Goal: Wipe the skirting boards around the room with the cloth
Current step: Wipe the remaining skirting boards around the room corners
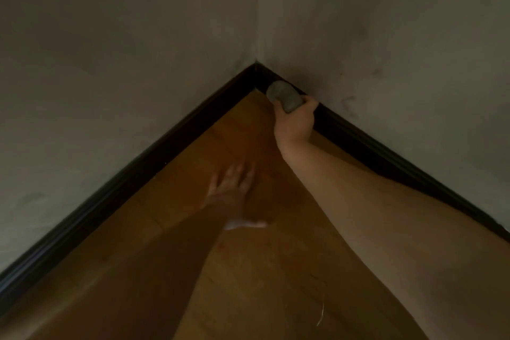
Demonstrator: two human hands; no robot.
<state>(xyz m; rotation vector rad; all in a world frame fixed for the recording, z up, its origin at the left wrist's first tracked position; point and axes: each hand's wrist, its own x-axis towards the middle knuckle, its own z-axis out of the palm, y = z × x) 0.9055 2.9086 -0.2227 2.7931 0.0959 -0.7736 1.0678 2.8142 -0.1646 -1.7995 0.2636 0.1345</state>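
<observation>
Down low, right hand (294,121) presses bunched cloth (284,96) against skirting board (358,143); left hand (234,185) splayed.

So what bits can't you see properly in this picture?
Head view, the only one:
- Fingers of the right hand: hidden behind the grey cloth it grips.
- Skirting board under the cloth and hand: covered, so dirt there cannot be judged.
- Left hand: blurred, so whether it touches the floor is unclear.
- Both skirting boards run out of the picture's edges.
- Thin pale thing on the floor: too small to name.
</observation>
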